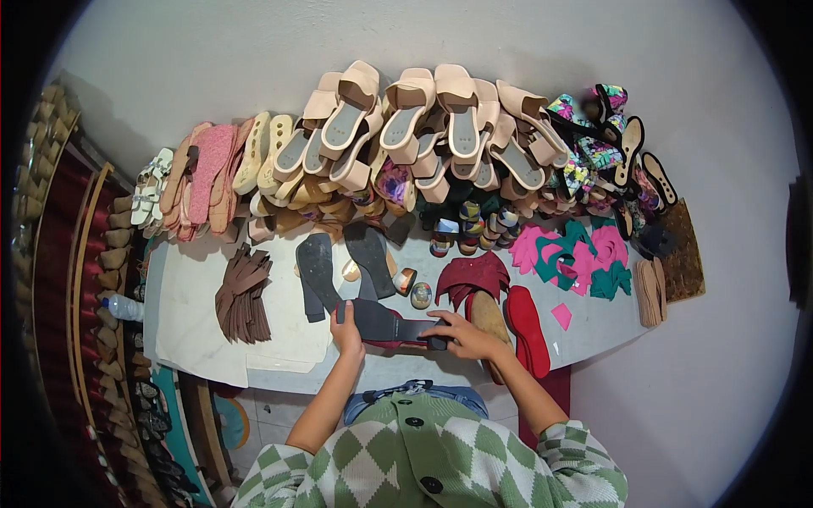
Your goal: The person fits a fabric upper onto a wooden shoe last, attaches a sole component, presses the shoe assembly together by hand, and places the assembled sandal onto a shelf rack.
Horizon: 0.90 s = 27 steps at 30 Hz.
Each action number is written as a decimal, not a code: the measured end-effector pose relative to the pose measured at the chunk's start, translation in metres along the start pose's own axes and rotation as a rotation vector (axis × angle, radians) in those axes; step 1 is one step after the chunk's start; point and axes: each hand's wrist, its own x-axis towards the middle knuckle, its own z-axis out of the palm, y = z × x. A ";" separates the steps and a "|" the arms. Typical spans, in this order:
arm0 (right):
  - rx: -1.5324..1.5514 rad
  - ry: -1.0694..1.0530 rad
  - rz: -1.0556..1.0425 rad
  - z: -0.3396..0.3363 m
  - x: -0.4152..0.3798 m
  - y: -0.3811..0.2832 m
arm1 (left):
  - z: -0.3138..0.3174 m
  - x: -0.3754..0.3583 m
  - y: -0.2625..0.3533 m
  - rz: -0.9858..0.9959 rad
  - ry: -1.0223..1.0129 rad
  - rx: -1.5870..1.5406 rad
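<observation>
A shoe (pixel 377 323) with a black sole is held sole-up above the table's front edge, a strip of dark red showing along its lower side. My left hand (pixel 348 332) grips its wide toe end. At the narrow heel end my right hand (pixel 458 334) is closed around the shoe, with fingers lying on the sole. Just behind it rest loose dark soles (pixel 315 264) and two small patterned heel pieces (pixel 421 295). Close to my right hand are a tan wooden shoe last (pixel 489 320), a pile of dark red upper pieces (pixel 472 278) and red soles (pixel 527 332).
Beige heeled sandals (pixel 406 123) are heaped along the wall. Brown strips (pixel 244 296) fan out at left on the white table (pixel 288 360). Pink and green cut pieces (pixel 576 254) lie at right. Shelves of shoe lasts (pixel 114 279) and a bottle (pixel 125 308) stand at far left.
</observation>
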 end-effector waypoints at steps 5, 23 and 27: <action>-0.020 0.002 0.039 -0.002 -0.006 0.000 | -0.003 0.005 -0.007 0.003 -0.004 0.007; 0.396 0.226 0.247 0.011 -0.020 0.016 | 0.001 -0.006 0.004 0.020 -0.003 0.021; 0.354 0.194 0.217 0.011 -0.019 0.018 | -0.002 -0.008 0.003 0.050 0.008 0.039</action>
